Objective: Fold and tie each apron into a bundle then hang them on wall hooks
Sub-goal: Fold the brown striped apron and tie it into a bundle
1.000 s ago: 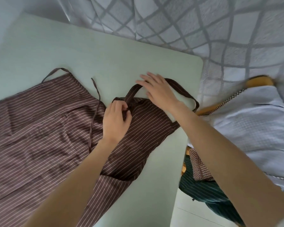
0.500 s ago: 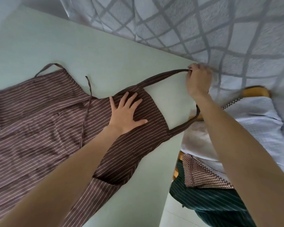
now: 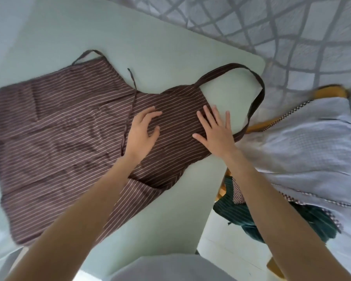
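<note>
Both hands now lie flat on the apron (image 3: 69, 126) spread across the surface (image 3: 170, 57), the right hand (image 3: 216, 130) having let go of the neck strap (image 3: 257, 94) beside the left hand (image 3: 142, 132), so folding can begin.

Two bare arms come into the picture from the bottom, the left forearm (image 3: 85, 209) from about 7 o'clock and the right forearm (image 3: 276, 209) from about 5 o'clock. There are no sleeves on them. The left hand (image 3: 141, 134) and the right hand (image 3: 217, 132) have no gloves, and no rings or watch show. The fingernails are short and plain. At 6 o'clock, right at the bottom edge, a bit of the person's light grey top (image 3: 170, 268) shows. It looks smooth and plain, with no pattern.
</note>
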